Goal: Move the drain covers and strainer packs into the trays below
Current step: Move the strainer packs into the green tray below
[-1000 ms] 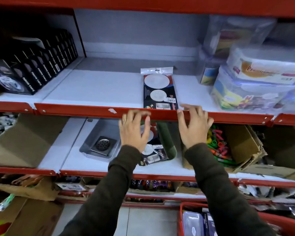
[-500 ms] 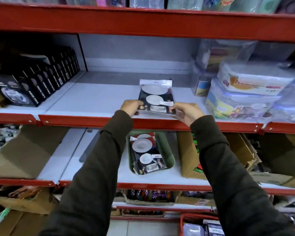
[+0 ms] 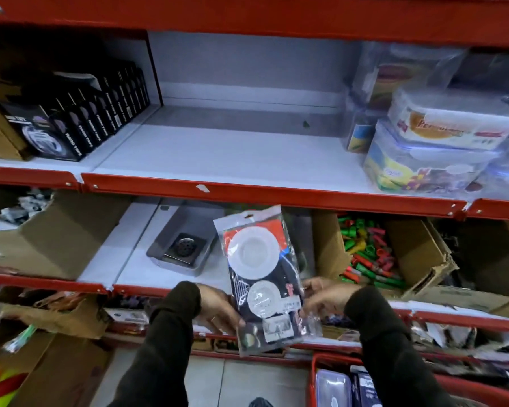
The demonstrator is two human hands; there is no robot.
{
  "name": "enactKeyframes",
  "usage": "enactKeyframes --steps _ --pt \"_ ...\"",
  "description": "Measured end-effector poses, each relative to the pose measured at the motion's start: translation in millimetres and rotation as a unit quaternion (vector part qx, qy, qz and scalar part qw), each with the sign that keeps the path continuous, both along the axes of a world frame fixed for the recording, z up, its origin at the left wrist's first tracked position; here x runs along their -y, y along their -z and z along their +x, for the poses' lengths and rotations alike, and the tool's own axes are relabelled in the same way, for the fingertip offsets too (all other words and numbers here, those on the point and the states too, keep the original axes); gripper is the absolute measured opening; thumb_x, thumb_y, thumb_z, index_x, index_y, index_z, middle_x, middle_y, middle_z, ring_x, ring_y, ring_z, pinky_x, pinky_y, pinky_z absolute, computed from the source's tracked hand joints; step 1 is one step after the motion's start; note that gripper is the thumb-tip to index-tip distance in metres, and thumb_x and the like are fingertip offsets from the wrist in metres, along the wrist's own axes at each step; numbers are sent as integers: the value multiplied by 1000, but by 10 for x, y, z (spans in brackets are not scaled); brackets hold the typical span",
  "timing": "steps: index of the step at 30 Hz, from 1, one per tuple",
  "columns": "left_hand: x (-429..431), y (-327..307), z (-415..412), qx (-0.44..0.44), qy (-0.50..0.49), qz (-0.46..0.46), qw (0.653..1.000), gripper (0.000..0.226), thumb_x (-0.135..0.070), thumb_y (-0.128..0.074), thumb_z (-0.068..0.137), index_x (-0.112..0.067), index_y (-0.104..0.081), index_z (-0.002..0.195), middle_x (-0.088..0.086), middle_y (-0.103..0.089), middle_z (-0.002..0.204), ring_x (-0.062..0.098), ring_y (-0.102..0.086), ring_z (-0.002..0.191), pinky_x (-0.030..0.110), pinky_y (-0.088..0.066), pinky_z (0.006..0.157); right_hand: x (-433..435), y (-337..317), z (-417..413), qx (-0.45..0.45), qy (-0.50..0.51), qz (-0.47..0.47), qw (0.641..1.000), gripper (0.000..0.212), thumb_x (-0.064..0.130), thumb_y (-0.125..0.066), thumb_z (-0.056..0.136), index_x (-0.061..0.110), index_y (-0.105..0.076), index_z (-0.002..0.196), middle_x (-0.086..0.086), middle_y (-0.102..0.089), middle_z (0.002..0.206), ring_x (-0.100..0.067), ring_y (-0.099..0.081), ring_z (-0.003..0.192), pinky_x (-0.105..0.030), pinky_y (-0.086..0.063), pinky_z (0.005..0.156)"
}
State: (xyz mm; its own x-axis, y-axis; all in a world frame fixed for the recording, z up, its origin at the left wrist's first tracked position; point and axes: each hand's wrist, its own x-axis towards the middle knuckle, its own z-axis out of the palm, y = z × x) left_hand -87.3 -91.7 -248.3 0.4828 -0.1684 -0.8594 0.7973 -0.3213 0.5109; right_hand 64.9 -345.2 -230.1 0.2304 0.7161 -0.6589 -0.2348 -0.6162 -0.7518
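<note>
The strainer pack (image 3: 265, 277) at lower centre of the frame is a glossy, crinkled clear plastic bag over a printed dark card, with two smooth matt white discs inside. Left of it, the grey tray (image 3: 177, 254) looks like smooth matt plastic and the drain cover (image 3: 185, 247) in it is shiny perforated metal. The shelf edges (image 3: 247, 192) are glossy red painted metal, the boxes (image 3: 417, 254) at right rough brown cardboard, and the food containers (image 3: 441, 142) at upper right clear glossy plastic.
</note>
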Motion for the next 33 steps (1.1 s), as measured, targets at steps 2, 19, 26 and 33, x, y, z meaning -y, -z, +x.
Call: enactKeyframes --steps 2,19,26,33 --pt "61 156 -43 -30 -36 -6 999 9 -17 -69 89 -20 -66 97 -9 -76 84 9 -67 90 33 -48 99 -10 153 -41 -7 23 -31 999 50 -15 -65 78 12 -62 119 -7 -76 88 -14 -71 66 -26 -56 53" --pt "-287 317 631 226 -329 260 879 31 -41 -66 88 -18 -72 106 3 -72 102 25 -68 104 25 -50 92 -891 281 302 460 195 -196 844 46 33 -67 83 26 -59 128 -12 -58 129 -36 -56 120 -46 -43 106" --pt "-1165 240 591 280 -461 228 811 29 -22 -54 99 -6 -64 120 16 -67 115 34 -62 114 25 -43 92 -1931 181 23 390 244 -13 888 39 17 -70 85 13 -63 122 -15 -63 121 -29 -63 103 -37 -51 97" --pt "-2218 714 784 184 -546 109 810 85 -69 -46 88 -4 -47 143 19 -48 149 38 -45 137 43 -34 117 -3273 513 -198 123 260 -27 957 35 28 -57 94 6 -56 122 -13 -59 127 -32 -55 121 -47 -42 109"
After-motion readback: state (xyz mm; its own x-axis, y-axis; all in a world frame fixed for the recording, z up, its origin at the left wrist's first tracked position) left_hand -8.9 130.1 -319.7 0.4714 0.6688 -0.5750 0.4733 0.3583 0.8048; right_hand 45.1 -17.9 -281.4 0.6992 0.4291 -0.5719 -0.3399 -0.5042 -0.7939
